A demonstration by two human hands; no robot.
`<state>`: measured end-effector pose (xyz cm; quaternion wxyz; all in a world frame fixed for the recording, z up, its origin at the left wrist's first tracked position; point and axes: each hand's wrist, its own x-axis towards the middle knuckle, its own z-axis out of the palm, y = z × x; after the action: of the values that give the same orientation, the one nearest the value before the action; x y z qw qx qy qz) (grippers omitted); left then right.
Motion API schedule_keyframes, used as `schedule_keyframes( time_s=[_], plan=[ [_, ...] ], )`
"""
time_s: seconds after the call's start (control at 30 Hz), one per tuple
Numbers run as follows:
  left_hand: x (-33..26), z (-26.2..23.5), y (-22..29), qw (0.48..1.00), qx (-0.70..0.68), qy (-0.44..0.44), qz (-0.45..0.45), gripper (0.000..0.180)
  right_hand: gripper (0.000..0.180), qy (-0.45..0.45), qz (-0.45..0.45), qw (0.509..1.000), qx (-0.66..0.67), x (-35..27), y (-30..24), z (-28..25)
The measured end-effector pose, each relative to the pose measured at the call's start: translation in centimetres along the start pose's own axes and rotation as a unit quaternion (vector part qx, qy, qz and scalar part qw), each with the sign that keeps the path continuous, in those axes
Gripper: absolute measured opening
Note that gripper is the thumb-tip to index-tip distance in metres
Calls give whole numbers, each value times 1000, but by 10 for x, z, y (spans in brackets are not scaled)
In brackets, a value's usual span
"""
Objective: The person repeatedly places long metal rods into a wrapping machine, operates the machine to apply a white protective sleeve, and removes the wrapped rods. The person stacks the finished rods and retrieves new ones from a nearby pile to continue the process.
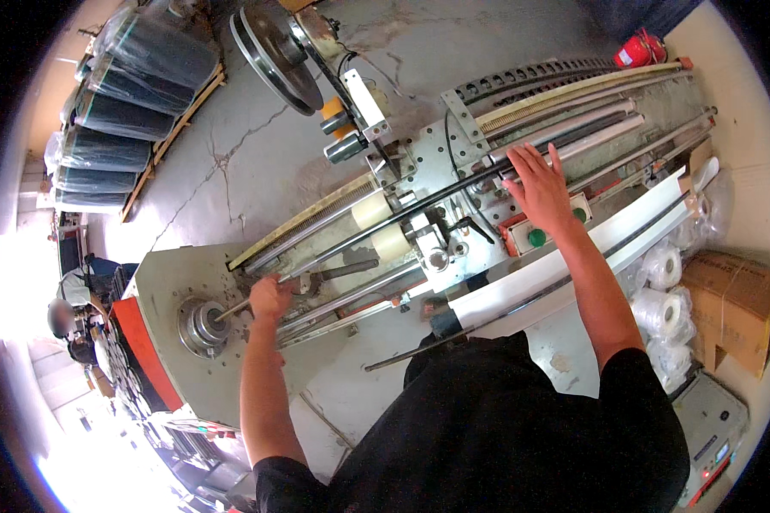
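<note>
A long dark shaft (pixel 351 241) lies slantwise across a lathe-like machine, reaching from near the round chuck (pixel 205 327) at the left toward the far right. My left hand (pixel 270 298) is closed around the shaft's left end, where a thin metal rod (pixel 234 311) runs into the chuck. Fingers outstretched, my right hand (pixel 539 188) rests flat over the shaft farther right, by the machine's carriage (pixel 441 162). Green buttons (pixel 536 238) on a control box sit just below that hand. Cream rollers (pixel 370 210) lie under the shaft between my hands.
A circular blade wheel (pixel 269 64) stands on an arm behind the carriage. In front of me, a second dark rod (pixel 488 319) lies along a white trough (pixel 530 286). Wrapped rolls (pixel 659 312) and a cardboard box (pixel 731 303) stand at right; wrapped black rolls (pixel 137 111) fill a pallet far left.
</note>
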<state>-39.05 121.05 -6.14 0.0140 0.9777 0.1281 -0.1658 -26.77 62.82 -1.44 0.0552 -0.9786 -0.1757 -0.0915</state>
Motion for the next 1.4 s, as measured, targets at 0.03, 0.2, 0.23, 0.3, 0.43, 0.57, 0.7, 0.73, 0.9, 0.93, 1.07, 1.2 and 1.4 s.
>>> schedule_keyframes(
  time_s=[0.03,0.2,0.23,0.3,0.43,0.57,0.7,0.73,0.9,0.93,1.07,1.2,1.4],
  plan=[
    [1,1,0,1000,-1,0,22,41,54,-5,1,1000,4,1,-5,0],
    [0,-18,82,994,-57,-7,91,46,56,-21,2,1000,-5,-2,-31,8],
    [0,-21,95,993,-61,-19,98,45,56,-23,0,1000,7,-2,-39,10],
    [3,-27,121,990,-71,-40,115,43,56,-25,-2,999,29,-2,-52,15],
    [6,-15,159,987,-73,-5,145,45,55,-8,-35,998,57,-2,-92,20],
    [6,-25,190,983,-75,7,169,38,59,-60,-65,995,43,-1,-131,11],
    [8,-27,181,987,-62,2,150,30,61,-80,-74,993,41,3,-161,15],
    [7,-29,173,987,-69,-7,148,27,61,-76,-78,993,46,3,-165,15],
    [4,-19,111,992,-28,10,120,26,58,-11,-75,995,59,0,-185,29],
    [4,-15,96,992,-31,18,118,26,57,8,-73,995,66,0,-185,33],
    [-1,-6,35,994,-38,40,93,26,53,56,-66,994,71,-3,-187,38],
    [-3,10,-27,995,-21,65,77,28,50,78,-55,994,49,-6,-191,39],
    [-15,12,-77,994,-48,91,26,35,46,65,-27,996,62,-8,-190,41]
  ],
)
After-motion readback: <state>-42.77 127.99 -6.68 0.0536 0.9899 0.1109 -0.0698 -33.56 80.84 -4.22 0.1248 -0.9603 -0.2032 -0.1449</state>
